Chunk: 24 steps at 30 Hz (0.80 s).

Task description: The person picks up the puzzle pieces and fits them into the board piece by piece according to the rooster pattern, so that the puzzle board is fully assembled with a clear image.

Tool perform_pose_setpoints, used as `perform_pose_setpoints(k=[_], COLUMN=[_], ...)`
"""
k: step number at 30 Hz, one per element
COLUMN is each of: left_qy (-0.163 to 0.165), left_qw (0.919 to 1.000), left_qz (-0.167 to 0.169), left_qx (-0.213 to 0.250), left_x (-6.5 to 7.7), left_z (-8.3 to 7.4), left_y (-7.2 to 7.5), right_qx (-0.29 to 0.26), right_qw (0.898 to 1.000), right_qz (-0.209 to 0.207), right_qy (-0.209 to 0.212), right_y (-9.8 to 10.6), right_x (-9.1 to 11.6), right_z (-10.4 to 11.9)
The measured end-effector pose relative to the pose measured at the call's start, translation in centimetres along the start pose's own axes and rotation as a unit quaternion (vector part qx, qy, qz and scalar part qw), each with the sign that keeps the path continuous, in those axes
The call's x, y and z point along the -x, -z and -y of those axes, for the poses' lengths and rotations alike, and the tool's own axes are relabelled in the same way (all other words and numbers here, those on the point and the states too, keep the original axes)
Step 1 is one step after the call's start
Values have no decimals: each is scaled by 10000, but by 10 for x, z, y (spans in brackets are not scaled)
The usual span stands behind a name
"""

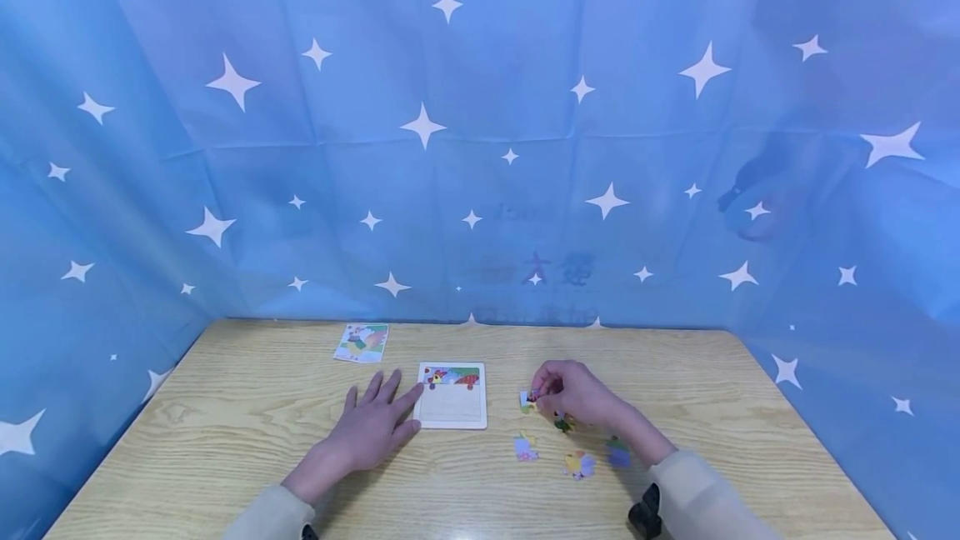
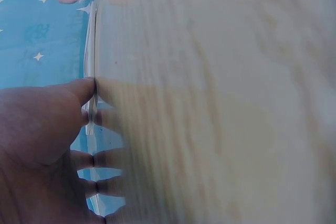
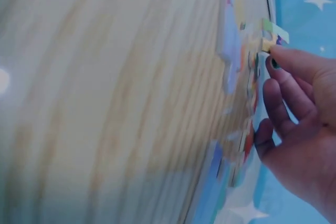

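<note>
A white puzzle tray (image 1: 450, 411) lies mid-table, its upper strip filled with colourful picture pieces and its lower part bare. My left hand (image 1: 375, 423) rests with fingers spread on the wood, thumb and index finger at the tray's left edge. To the tray's right, my right hand (image 1: 573, 394) pinches a puzzle piece (image 3: 275, 35) between thumb and index finger, raised on edge in the right wrist view. Under that hand lies a dark green piece (image 1: 564, 422), partly covered. Nearer the front are a lilac piece (image 1: 525, 447), a yellow piece (image 1: 579, 465) and a blue-green piece (image 1: 618, 452).
A square picture card (image 1: 362, 342) lies at the back left of the wooden table (image 1: 247, 407). A blue curtain (image 1: 480, 148) with white stars stands behind the table and along both its sides.
</note>
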State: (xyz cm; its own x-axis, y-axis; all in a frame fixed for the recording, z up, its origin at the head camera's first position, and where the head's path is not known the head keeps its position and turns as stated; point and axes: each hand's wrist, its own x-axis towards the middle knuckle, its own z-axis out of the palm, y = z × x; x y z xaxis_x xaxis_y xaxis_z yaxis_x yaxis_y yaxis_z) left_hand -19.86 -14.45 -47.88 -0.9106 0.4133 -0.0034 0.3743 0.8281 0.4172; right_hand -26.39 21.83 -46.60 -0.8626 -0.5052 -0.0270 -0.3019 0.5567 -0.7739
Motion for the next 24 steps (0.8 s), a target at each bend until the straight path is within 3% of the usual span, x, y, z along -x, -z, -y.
perform_pose_setpoints(k=[11,24], left_qy=[93,171], left_qw=[9999,9998], left_qz=[91,70], left_qx=[27,43], left_x=[0,0], left_z=[-2,-4], left_y=[2,3], right_qx=[-8,-59], right_qw=[9996,9972], right_qz=[-73,-75], right_qy=[272,746], right_y=[-15,-56], right_x=[-20,-56], right_z=[23,53])
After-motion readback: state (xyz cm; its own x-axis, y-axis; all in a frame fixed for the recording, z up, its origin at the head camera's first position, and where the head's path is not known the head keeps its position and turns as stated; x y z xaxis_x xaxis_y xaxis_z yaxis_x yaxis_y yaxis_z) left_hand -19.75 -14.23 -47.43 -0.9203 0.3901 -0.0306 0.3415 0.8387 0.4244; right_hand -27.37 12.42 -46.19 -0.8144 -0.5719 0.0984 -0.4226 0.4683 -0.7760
